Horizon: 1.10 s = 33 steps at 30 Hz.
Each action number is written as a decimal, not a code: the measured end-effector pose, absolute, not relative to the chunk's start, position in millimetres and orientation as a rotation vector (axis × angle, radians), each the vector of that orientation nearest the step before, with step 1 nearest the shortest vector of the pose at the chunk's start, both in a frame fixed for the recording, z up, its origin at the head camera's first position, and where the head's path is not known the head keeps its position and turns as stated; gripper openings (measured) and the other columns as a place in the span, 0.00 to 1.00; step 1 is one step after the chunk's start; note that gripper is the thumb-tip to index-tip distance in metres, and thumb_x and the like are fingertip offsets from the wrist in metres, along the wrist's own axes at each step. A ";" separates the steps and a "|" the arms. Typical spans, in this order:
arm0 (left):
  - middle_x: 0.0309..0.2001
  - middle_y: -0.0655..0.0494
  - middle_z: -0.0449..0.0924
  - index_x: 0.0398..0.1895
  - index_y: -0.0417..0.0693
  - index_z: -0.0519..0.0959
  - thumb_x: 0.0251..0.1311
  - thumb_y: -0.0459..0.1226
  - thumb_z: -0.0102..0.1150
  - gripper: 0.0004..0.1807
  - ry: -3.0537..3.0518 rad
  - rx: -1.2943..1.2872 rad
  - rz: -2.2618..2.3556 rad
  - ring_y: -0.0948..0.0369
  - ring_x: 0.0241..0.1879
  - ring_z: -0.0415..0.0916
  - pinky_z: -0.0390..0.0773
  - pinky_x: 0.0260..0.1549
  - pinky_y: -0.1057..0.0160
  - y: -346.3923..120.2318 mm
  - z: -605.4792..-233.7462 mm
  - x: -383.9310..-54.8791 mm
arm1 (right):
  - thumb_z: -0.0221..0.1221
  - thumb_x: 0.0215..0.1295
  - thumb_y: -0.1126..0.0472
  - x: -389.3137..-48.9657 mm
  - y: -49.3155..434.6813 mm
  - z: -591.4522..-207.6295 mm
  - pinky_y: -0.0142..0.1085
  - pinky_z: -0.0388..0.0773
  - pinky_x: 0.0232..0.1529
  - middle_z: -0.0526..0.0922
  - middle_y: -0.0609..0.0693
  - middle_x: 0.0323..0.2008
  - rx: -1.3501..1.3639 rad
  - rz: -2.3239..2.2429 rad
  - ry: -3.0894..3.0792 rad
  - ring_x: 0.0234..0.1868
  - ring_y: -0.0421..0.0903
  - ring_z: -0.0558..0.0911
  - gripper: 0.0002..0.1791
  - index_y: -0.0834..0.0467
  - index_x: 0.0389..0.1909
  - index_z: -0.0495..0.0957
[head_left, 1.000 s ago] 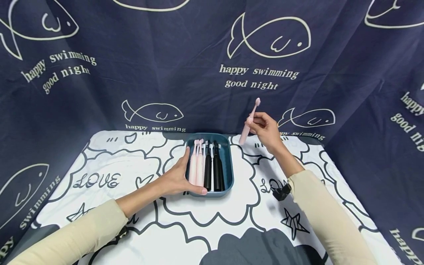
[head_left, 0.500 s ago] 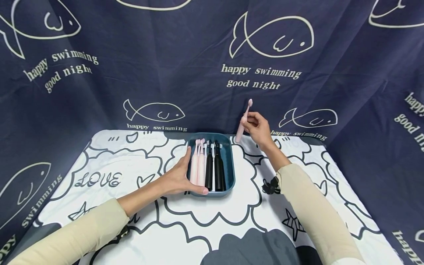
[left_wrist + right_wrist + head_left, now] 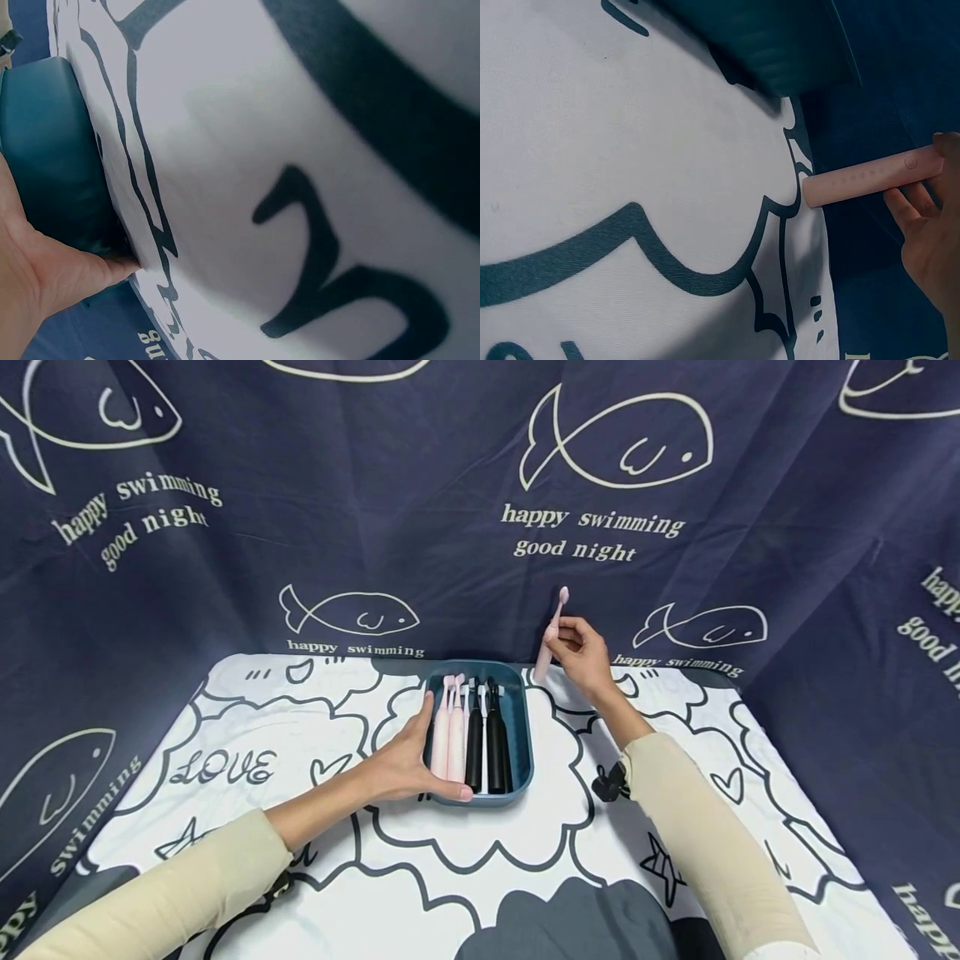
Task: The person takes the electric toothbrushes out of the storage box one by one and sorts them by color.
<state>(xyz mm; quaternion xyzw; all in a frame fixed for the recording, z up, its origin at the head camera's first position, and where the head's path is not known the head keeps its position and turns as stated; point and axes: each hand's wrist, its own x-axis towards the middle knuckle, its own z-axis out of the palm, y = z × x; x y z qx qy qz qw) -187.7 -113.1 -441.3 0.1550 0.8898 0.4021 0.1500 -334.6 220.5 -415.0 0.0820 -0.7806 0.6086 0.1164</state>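
Left hand [image 3: 408, 767], thumb and fingers apart, rests against the near-left corner of a blue, rounded, plastic-looking tray [image 3: 519, 727] of slim black and pink toothbrushes [image 3: 495, 752]. Beyond, right of the tray, right hand [image 3: 587, 658] pinches one pale-pink electric toothbrush [image 3: 543, 662], head up, tilted; apparent step: single-brush handling, next calling for steady pinch.

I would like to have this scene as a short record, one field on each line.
Left hand: touches the blue box at its left side and near edge
Right hand: holds a pink toothbrush, head up, slightly tilted
Box contents: pink toothbrushes on the left, black toothbrushes to their right
Backdrop: dark blue, fish outlines
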 end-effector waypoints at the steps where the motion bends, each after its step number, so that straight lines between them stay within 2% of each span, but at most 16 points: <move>1: 0.95 0.39 0.33 0.94 0.58 0.23 0.37 0.71 0.90 0.97 2.562 0.449 1.149 0.38 0.93 0.40 0.58 0.87 0.30 -113.3 -441.8 -187.8 | 0.66 0.82 0.64 -334.7 220.9 -415.0 0.19 0.84 0.51 0.84 0.75 0.66 0.235 1.787 -2.284 0.46 0.27 0.86 0.25 0.70 0.73 0.77; 9: 0.95 0.42 0.33 0.95 0.59 0.24 0.37 0.71 0.90 0.97 2.572 0.442 1.144 0.39 0.93 0.41 0.59 0.87 0.31 -111.8 -442.1 -186.6 | 0.67 0.82 0.65 -334.9 224.2 -415.0 0.20 0.85 0.52 0.84 0.74 0.67 0.214 1.817 -2.271 0.48 0.27 0.86 0.25 0.71 0.73 0.77; 16: 0.95 0.43 0.32 0.95 0.59 0.24 0.37 0.71 0.90 0.97 2.572 0.445 1.145 0.40 0.93 0.40 0.58 0.87 0.32 -111.8 -441.2 -187.3 | 0.69 0.80 0.62 -330.6 228.3 -413.2 0.20 0.84 0.53 0.86 0.68 0.67 0.235 1.725 -2.344 0.51 0.29 0.85 0.26 0.67 0.73 0.78; 22: 0.94 0.38 0.31 0.95 0.58 0.24 0.36 0.69 0.92 0.98 2.547 0.439 1.169 0.37 0.93 0.39 0.57 0.87 0.30 -112.1 -441.8 -188.1 | 0.72 0.77 0.63 -328.2 229.7 -413.7 0.20 0.83 0.56 0.86 0.70 0.67 0.226 1.734 -2.311 0.51 0.29 0.86 0.28 0.67 0.73 0.79; 28: 0.94 0.38 0.31 0.95 0.59 0.24 0.36 0.69 0.92 0.98 2.546 0.442 1.171 0.37 0.93 0.39 0.57 0.87 0.30 -112.4 -441.4 -187.4 | 0.74 0.76 0.63 -323.1 233.9 -414.1 0.19 0.84 0.49 0.87 0.70 0.64 0.174 1.728 -2.314 0.47 0.28 0.86 0.28 0.68 0.71 0.79; 33: 0.94 0.39 0.30 0.94 0.58 0.23 0.36 0.70 0.92 0.98 2.551 0.456 1.174 0.38 0.93 0.38 0.56 0.87 0.30 -113.4 -441.6 -187.8 | 0.74 0.76 0.61 -317.0 236.6 -414.5 0.23 0.88 0.48 0.87 0.68 0.61 0.108 1.706 -2.363 0.45 0.29 0.87 0.29 0.67 0.72 0.79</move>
